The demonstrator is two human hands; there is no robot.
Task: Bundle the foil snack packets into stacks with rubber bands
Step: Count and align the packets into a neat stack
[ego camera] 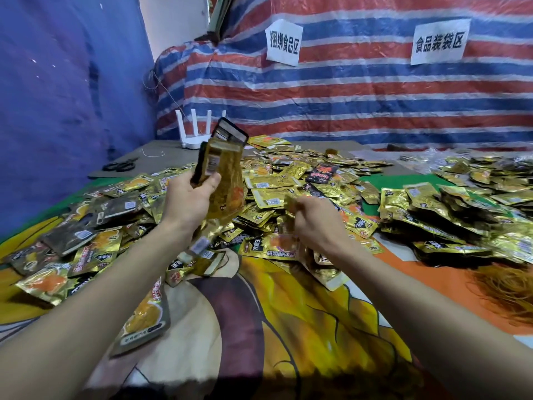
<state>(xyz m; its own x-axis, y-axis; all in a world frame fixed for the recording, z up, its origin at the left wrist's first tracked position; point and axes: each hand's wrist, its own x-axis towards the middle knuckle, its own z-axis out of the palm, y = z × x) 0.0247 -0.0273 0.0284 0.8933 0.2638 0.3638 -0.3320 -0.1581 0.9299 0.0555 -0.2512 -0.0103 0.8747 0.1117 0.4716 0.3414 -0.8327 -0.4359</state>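
Note:
My left hand (189, 202) grips a small upright stack of gold foil packets (223, 168), with a dark packet at its back. My right hand (315, 219) is low over the loose heap of gold packets (288, 180) and pinches one blurred gold packet (290, 202) from it. More packets lie spread to the left (86, 241). A separate pile of packets (450, 215) sits at the right. A tangle of orange rubber bands (507, 287) lies at the right edge, apart from both hands.
Black scissors (119, 165) and a white router with upright antennas (196, 131) stand at the back left. A striped tarp with two paper signs (284, 41) forms the back wall. A colourful printed cloth (288, 327) covers the table in front of me.

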